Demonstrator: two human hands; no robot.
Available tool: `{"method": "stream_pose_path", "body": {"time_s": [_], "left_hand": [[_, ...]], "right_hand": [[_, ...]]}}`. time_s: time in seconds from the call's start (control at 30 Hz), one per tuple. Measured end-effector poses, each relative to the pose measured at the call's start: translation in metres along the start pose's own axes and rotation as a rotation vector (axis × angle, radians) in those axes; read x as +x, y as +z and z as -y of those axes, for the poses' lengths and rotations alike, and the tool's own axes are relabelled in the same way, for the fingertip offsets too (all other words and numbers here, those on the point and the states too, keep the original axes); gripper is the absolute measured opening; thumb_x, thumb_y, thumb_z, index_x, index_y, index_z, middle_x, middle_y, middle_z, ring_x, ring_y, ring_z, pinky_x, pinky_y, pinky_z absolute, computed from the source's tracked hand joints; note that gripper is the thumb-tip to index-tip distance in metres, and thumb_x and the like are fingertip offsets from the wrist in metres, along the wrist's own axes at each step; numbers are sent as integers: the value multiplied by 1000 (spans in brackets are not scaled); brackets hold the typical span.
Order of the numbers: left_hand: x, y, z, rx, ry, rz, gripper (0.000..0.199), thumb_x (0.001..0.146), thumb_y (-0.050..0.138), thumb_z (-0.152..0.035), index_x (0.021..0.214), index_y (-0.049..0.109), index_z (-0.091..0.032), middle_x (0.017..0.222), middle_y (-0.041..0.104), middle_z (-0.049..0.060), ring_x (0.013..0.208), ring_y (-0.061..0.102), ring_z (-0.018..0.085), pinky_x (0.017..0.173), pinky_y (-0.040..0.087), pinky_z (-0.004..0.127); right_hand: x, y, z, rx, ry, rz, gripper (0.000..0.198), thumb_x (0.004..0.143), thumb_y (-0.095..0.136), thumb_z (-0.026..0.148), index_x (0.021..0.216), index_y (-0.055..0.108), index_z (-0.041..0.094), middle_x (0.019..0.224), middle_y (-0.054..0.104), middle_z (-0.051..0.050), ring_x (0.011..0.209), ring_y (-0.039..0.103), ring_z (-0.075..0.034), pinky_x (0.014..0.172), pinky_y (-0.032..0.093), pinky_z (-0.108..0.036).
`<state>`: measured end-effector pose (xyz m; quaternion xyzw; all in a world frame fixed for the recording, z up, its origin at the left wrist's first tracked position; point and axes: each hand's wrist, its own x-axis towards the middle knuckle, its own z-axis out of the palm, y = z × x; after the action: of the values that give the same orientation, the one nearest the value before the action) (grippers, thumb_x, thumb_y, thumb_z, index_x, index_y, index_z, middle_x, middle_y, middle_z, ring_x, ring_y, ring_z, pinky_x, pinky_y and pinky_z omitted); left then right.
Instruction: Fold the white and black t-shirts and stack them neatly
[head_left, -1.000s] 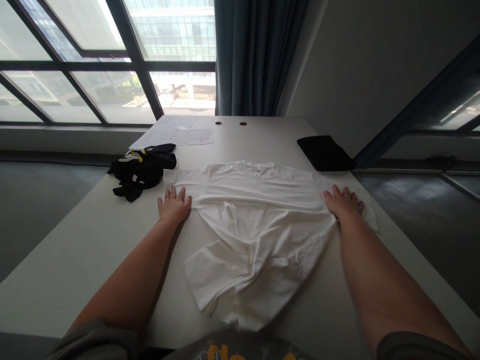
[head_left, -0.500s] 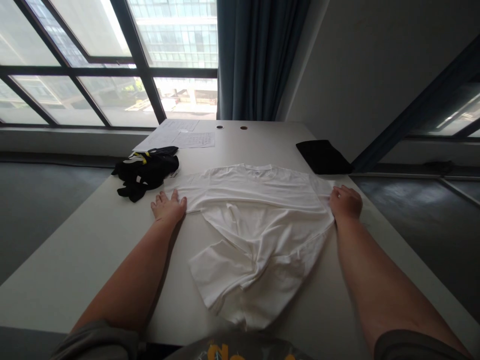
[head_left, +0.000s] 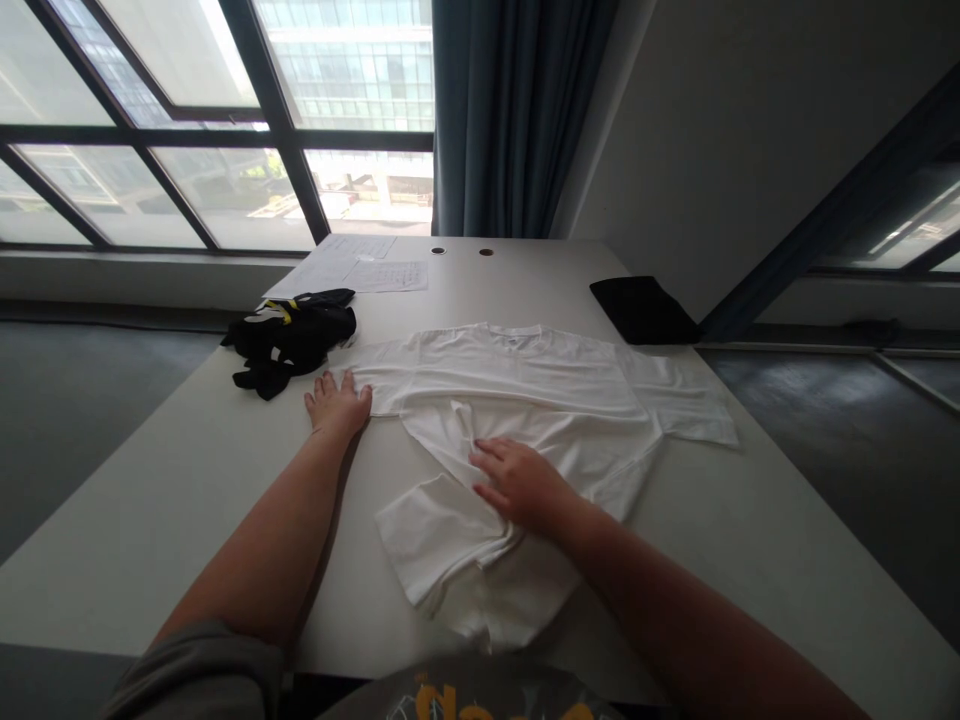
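Observation:
A white T-shirt [head_left: 525, 370] lies on the table with its collar at the far side. Its upper part and both sleeves are spread out, while the lower body is bunched and folded towards me. My left hand [head_left: 337, 402] rests flat with spread fingers on the end of the left-hand sleeve. Over the wrinkled middle of the shirt is my right hand [head_left: 521, 483], fingers stretched out to the left beside a raised fold. Its palm is turned down, so what lies beneath it is hidden.
A crumpled black garment [head_left: 296, 335] with yellow and white marks lies at the left, close to my left hand. Printed papers [head_left: 386, 275] are behind it. A folded black cloth [head_left: 643, 310] sits at the table's right edge. Two round holes pierce the white table [head_left: 517, 285].
My right hand has let go of the right-hand sleeve and moved left and nearer to the shirt's middle. That sleeve now lies extended. My left hand stays in place.

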<state>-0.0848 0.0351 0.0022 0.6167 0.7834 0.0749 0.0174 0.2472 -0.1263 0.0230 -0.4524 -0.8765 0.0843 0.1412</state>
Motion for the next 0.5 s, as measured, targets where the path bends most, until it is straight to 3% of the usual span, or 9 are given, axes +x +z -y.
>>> {"method": "stream_pose_path", "body": {"time_s": [0.1,0.17,0.27,0.33,0.4,0.5], "left_hand": [[-18,-17,-10,-41,154,-123,56,102,41,-46,147,60,-18,169,34,17,157,27,41,124,25,62],[-39,-32,-22,-118,423,-173,48,104,40,-42,139,66,-22,162,47,12,150,39,34,123,30,53],[-79,-49,-41,-244,917,8,41,106,42,-45,129,70,-26,138,68,9,127,60,26,115,39,44],[-106,-51,-48,-304,1163,184,37,104,50,-50,123,72,-28,129,72,7,120,63,24,110,42,40],[-125,-47,-48,-333,1269,289,38,98,62,-53,126,69,-28,129,71,6,120,63,24,108,43,39],[-137,-35,-43,-300,1276,296,37,94,70,-45,128,67,-29,131,68,7,121,61,26,109,42,41]], "right_hand": [[6,15,33,21,62,37,52,100,61,46,145,64,19,154,54,-17,139,53,-36,115,41,-56],[8,14,37,79,75,16,47,103,55,45,141,66,20,152,58,-15,137,55,-35,115,40,-57],[2,5,24,178,97,-86,35,107,48,39,127,72,23,131,71,-10,122,63,-28,109,46,-48],[-11,0,11,158,164,-155,30,106,48,35,116,73,22,115,74,-10,110,65,-27,102,48,-45],[-30,-1,0,62,237,-184,26,103,51,33,111,72,21,112,71,-11,107,63,-29,100,48,-47],[-58,5,-13,-72,260,-194,26,101,56,34,121,68,21,120,67,-14,112,59,-32,104,44,-50]]}}
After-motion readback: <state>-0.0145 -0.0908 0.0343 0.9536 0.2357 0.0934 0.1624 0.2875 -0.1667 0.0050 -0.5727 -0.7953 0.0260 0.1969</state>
